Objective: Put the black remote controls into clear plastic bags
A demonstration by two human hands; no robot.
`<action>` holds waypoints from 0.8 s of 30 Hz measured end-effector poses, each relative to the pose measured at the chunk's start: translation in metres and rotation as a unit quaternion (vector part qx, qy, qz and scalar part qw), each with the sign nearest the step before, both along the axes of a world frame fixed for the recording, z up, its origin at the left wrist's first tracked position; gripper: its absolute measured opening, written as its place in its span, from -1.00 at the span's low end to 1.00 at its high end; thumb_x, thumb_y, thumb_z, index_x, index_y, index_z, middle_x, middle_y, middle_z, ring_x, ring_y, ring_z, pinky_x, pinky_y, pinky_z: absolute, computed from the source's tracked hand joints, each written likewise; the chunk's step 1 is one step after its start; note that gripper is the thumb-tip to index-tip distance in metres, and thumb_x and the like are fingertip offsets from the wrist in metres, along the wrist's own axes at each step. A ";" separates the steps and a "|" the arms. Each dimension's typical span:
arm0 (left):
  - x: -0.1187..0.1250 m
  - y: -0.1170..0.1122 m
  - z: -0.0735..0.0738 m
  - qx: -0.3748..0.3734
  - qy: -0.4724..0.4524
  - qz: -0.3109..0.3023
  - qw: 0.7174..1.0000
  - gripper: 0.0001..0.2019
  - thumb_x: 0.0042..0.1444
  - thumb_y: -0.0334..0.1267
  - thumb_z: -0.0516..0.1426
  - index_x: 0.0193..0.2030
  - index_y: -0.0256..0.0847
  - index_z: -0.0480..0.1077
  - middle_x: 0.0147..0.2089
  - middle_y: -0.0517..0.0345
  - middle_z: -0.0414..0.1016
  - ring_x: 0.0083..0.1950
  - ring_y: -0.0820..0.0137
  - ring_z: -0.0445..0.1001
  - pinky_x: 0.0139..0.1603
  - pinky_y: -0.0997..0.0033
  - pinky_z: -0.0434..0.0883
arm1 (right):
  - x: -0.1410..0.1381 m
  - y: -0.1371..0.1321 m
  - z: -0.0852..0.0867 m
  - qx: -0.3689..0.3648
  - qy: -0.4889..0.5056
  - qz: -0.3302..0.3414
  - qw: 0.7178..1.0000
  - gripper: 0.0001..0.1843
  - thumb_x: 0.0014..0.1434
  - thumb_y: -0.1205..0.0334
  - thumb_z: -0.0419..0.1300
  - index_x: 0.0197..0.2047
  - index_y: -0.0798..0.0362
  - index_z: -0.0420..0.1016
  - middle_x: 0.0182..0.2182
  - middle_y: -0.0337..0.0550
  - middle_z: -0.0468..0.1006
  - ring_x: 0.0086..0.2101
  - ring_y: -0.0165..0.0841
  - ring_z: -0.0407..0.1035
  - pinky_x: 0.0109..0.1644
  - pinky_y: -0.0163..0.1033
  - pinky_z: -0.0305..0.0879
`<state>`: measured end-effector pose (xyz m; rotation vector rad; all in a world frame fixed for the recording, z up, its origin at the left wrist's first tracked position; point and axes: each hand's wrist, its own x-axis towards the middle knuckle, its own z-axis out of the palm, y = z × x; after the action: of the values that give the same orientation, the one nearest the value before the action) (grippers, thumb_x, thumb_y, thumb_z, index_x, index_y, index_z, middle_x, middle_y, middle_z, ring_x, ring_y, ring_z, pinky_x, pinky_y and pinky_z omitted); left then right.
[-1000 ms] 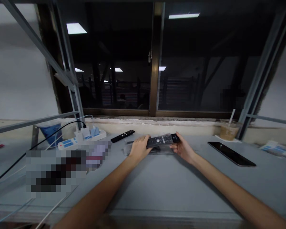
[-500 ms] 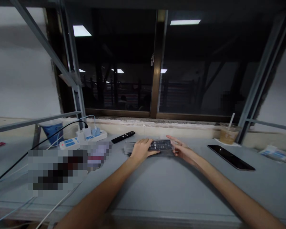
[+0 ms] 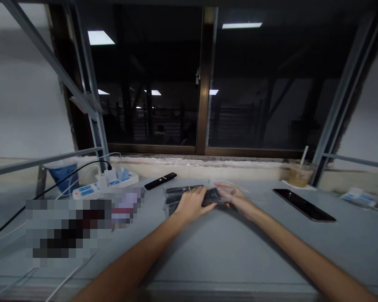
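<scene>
Between my hands is a dark remote control [image 3: 211,195] in a clear plastic bag, blurred by motion. My left hand [image 3: 191,204] is closed on its left part, fingers over the far side and thumb along the near side. At its other end, my right hand [image 3: 235,197] is closed on the bag's clear plastic, which spreads over the fingers. Left of and partly under my left hand, more dark remotes in clear plastic [image 3: 178,191] lie on the table; my hand hides part of them. Behind them rests an unwrapped black remote control [image 3: 160,181].
A black phone [image 3: 304,204] lies on the grey table [image 3: 239,256] at right. Behind it stands a clear cup with a straw [image 3: 299,174]. At left are a white power strip [image 3: 105,185], a blue cup [image 3: 63,176], cables and a pixelated patch. A window runs along the back.
The remote between my hands has tilted and its buttons no longer show clearly. My left hand has shifted slightly nearer and right, uncovering more of the wrapped remotes. The view has shifted slightly.
</scene>
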<state>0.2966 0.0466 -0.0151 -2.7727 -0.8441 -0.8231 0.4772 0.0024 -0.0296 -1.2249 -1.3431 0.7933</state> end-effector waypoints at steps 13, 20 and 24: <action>0.003 -0.002 -0.012 -0.030 0.074 -0.041 0.996 -0.57 -0.04 0.15 0.04 -0.25 -0.17 0.39 -0.15 0.03 0.43 -0.14 0.21 0.44 -0.24 0.31 0.38 | 0.038 0.009 0.000 0.038 -0.306 -0.288 0.907 -0.68 0.02 0.19 0.03 -0.14 -0.02 0.42 -0.34 -0.19 0.50 -0.40 -0.37 0.36 -0.32 -0.28 0.21; 0.004 0.001 -0.012 -0.027 0.082 -0.040 0.995 -0.52 -0.10 0.20 0.06 -0.26 -0.19 0.36 -0.20 0.03 0.46 -0.12 0.17 0.41 -0.19 0.25 0.35 | 0.062 0.018 -0.020 -0.008 -0.457 -0.261 0.850 -0.58 0.01 0.31 0.04 -0.02 0.11 0.38 -0.05 -0.03 0.44 -0.05 -0.25 0.30 0.02 -0.21 0.14; 0.001 0.002 -0.010 0.002 0.061 -0.050 0.997 -0.64 -0.12 0.10 0.10 -0.39 -0.19 0.33 -0.25 0.03 0.41 -0.13 0.18 0.36 -0.14 0.23 0.32 | 0.065 0.017 -0.023 -0.078 -0.481 -0.236 0.841 -0.54 0.05 0.27 0.03 0.04 0.16 0.34 -0.05 0.02 0.45 -0.04 -0.21 0.32 0.01 -0.21 0.16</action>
<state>0.2977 0.0487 -0.0256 -2.8488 -0.6868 -0.6595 0.5420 0.0190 -0.0525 -2.1281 -1.6328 -0.1440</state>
